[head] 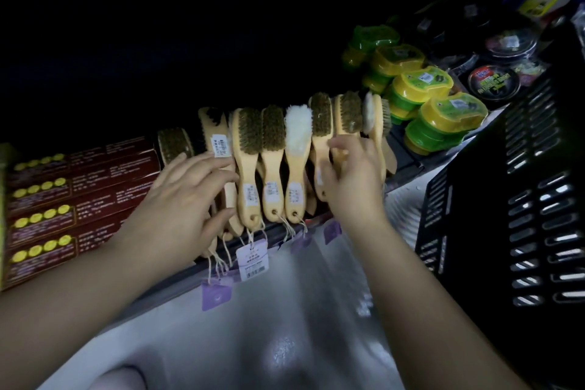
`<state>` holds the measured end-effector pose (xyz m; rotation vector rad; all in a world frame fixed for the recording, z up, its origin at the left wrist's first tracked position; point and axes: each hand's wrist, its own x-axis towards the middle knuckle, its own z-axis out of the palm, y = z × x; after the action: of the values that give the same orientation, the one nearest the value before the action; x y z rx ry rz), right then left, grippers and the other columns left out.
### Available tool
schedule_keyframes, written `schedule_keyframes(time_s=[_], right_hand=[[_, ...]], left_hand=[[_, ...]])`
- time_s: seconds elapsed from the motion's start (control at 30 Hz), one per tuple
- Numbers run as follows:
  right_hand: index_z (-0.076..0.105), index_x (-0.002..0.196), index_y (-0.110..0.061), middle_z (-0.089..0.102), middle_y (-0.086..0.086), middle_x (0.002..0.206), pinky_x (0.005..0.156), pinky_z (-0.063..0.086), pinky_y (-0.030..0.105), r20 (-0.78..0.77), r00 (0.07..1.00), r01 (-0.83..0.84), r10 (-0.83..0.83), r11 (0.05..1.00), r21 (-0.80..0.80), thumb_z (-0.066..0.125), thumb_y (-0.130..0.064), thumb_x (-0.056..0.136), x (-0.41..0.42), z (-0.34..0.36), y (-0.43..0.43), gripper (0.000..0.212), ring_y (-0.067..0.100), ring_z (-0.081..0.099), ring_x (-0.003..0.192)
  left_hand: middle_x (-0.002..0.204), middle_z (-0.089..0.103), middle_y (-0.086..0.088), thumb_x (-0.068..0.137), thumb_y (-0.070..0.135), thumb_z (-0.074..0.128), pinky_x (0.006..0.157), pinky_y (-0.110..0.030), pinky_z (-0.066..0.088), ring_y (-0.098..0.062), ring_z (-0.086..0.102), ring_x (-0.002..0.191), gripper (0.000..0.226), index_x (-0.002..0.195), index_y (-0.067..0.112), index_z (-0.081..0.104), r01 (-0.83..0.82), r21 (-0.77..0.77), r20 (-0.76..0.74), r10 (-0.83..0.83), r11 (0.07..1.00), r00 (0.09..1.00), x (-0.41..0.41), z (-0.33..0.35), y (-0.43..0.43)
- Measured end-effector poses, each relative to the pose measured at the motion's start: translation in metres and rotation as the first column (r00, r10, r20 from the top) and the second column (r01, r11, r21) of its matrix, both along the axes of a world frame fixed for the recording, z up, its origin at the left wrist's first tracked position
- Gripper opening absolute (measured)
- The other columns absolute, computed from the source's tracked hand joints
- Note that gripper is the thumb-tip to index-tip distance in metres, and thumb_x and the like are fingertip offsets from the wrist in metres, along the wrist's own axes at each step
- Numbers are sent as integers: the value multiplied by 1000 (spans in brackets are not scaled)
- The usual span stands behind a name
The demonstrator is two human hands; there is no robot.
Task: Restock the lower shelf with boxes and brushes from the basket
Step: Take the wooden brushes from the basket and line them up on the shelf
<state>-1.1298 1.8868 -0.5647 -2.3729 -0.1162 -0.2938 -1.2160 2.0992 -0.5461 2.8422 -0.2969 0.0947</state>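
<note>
A row of wooden-handled brushes [272, 161] stands side by side on the lower shelf [408, 165], most with brown bristles and one with white fleece [297, 133]. Dark red boxes [79, 196] with yellow dots lie stacked to their left. My left hand [186, 199] rests on the leftmost brushes, fingers spread over a handle and thumb under it. My right hand [351, 177] holds the handles of the brushes at the right end of the row, fingers curled round them. The black slotted basket [512, 215] stands at the right; its inside is hidden.
Yellow and green tubs [443, 117] are stacked right of the brushes, with dark round tins [493, 82] behind them. Price tags [253, 260] hang on strings over the shelf's front edge. The shelf's back is dark. A pale glossy floor lies below.
</note>
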Motion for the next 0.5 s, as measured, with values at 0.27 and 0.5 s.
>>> schedule_keyframes(time_s=[0.27,0.5], right_hand=[[54,119,-2,56,22,121,96,41,43,-370,867,253,-333,935,-250,49,-31,93,46,-11,-46,39,39,48,115],[40,126,-7,55,19,118,85,39,40,-208,942,219,-263,952,-213,50,-15,92,46,-20,-45,36,37,51,109]], left_hand=[[146,35,14,92,40,48,110,-22,-17,-8,14,142,49,138,30,38,186,8,2,-186,982,982,30,1,-36],[151,27,10,94,36,47,113,-28,-11,-11,8,144,54,144,27,28,326,29,0,-326,945,945,89,0,-99]])
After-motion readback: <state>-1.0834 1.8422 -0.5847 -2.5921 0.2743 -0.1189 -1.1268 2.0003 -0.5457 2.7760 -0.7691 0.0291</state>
